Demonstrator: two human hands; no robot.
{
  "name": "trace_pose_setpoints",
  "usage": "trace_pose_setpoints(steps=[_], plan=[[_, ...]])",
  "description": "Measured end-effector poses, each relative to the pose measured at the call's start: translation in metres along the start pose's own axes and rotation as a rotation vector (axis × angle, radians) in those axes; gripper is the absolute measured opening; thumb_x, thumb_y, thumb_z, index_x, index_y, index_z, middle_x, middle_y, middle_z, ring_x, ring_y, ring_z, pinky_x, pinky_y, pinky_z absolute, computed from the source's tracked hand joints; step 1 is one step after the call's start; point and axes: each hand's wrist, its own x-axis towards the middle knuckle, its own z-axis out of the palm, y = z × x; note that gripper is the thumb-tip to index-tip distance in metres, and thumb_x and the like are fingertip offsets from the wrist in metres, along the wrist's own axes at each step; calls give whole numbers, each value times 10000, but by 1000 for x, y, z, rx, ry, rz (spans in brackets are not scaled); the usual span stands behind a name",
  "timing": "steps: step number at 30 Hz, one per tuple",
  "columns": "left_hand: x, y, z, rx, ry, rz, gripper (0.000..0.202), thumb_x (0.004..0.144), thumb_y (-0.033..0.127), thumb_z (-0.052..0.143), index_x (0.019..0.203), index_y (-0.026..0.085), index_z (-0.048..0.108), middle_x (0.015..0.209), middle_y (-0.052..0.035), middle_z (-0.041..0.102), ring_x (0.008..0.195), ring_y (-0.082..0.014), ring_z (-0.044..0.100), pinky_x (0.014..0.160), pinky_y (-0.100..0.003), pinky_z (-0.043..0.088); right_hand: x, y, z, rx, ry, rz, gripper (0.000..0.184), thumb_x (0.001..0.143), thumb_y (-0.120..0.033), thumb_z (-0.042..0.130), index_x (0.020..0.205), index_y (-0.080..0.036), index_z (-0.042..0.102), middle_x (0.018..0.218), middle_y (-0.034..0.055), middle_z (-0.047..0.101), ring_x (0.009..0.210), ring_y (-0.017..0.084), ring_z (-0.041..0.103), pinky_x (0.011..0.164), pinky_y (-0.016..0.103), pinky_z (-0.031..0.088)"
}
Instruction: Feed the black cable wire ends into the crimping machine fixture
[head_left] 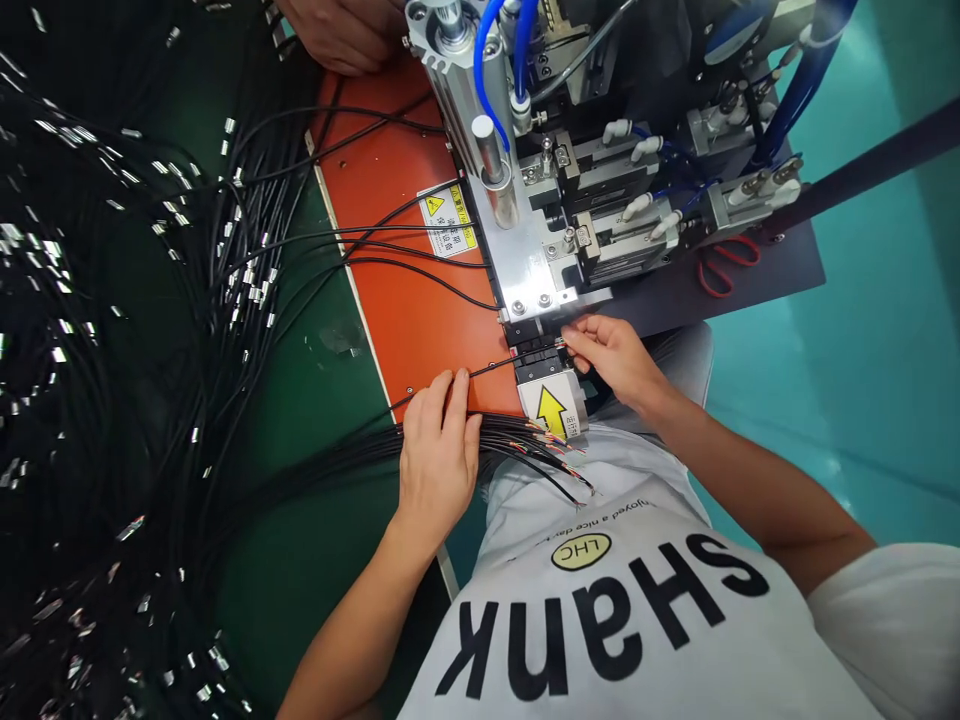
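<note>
My left hand [437, 450] lies flat, fingers stretched, on a bundle of black cables [517, 445] with stripped coloured wire ends at the near edge of the orange mat [397, 300]. One black cable [491, 367] runs from under its fingers to the machine's black clamp block [536, 358]. My right hand [611, 355] pinches that cable's stripped end at the clamp. Below the clamp sits a white label with a yellow arrow [553, 408].
A metal pneumatic machine [540, 180] with blue hoses fills the top centre. Red-handled scissors [724, 265] lie on its dark base plate. Heaps of black cables with metal ferrules [135, 300] cover the green table at left. Another person's hand [341, 35] rests at the top.
</note>
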Motion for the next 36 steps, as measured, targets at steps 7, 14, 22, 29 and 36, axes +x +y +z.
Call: trace_pose_setpoints(steps=[7,14,22,29,36], plan=[[8,-4,-3,106,-79,63,597,987,304,458,1547,154,316,1505,-197,443,1371,-361,424,1124,-539,387,-3,-3,-1,5,-1,-20,383,791,-528,752,759,-168,625,660,-24,584,494,69,478,495,229,379],[6,-4,-6,75,-79,24,576,993,322,447,1537,167,334,1507,-190,443,1384,-346,421,1132,-532,390,-15,6,-19,83,97,10,417,870,-578,646,908,-167,704,738,-16,581,516,59,496,497,222,349],[46,-6,-24,54,-53,-46,547,1020,398,364,1499,133,364,1519,-161,432,1404,-287,408,1167,-434,374,-30,11,-21,74,200,-22,320,827,-482,734,942,-184,735,777,8,594,585,81,494,521,229,354],[-42,-116,-107,295,-60,-411,298,915,215,517,1200,175,595,1215,-139,600,1162,-294,565,1033,-449,458,-57,-2,-44,14,287,-3,225,797,-442,772,910,-248,756,812,48,606,630,132,517,569,317,391],[-19,-178,-98,295,45,-485,209,948,200,421,1013,157,615,1051,-121,607,999,-251,610,913,-385,487,-71,-18,-33,-137,276,-101,164,856,-440,712,920,-293,745,833,76,621,626,150,533,598,390,407]])
